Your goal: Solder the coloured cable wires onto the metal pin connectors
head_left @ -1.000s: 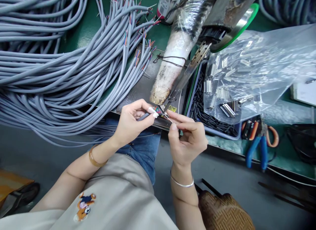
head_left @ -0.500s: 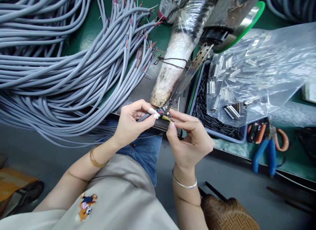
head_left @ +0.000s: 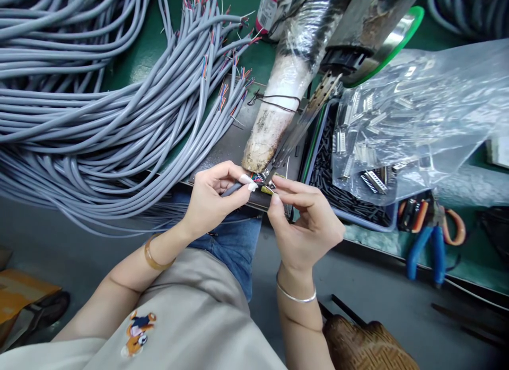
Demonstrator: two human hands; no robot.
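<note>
My left hand pinches a grey cable near its end, with white covering on the fingertips. The cable's thin coloured wires meet a small metal connector beneath the tip of a soldering iron. On the right, my right hand has thumb and fingers pressed together at a thin strand beside the connector. A small yellow piece lies under the wires. The wrapped white tube slants down to just above the connector.
Bundled grey cables cover the left. At the right are a blue bin of black sleeves, a plastic bag of connectors, and blue-handled pliers with orange-handled cutters. A green-rimmed disc stands behind the iron.
My right fingertips have shifted very slightly at the connector. The yellow piece sits a little differently. My left hand stays on the cable.
</note>
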